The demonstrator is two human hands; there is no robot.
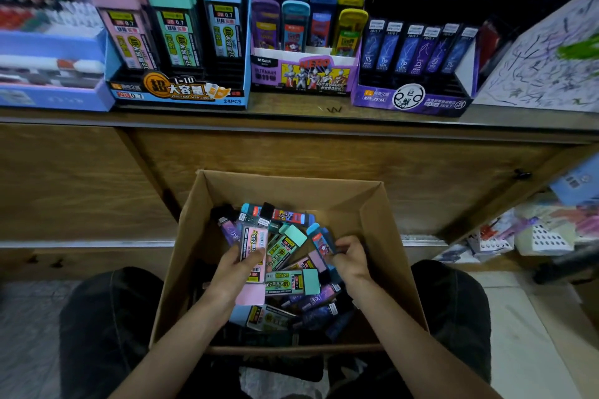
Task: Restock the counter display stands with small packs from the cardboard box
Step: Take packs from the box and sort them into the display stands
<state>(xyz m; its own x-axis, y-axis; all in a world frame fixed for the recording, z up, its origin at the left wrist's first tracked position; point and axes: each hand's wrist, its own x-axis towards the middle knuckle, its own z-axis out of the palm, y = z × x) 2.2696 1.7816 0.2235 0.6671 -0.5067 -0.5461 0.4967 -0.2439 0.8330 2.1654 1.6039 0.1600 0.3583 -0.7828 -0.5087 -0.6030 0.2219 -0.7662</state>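
Note:
An open cardboard box (387, 256) rests between my knees, filled with several small packs in pink, green, blue and purple. My left hand (235, 272) grips a pink pack (254, 244) over the pile. My right hand (351, 257) pinches a blue pack (321, 238) at the right side of the box. On the counter above stand three display stands: a blue one (176, 92) with pink, green and blue packs, a purple one (306, 74) with mixed colours, and a dark purple one (411, 97) with dark blue packs.
The wooden counter edge (291, 120) runs across the view, with cabinet doors (421, 178) below it. A scribbled paper sheet (547, 65) lies at the right. A pen tray (48, 68) sits at the left. Stationery is piled on a low shelf (534, 233).

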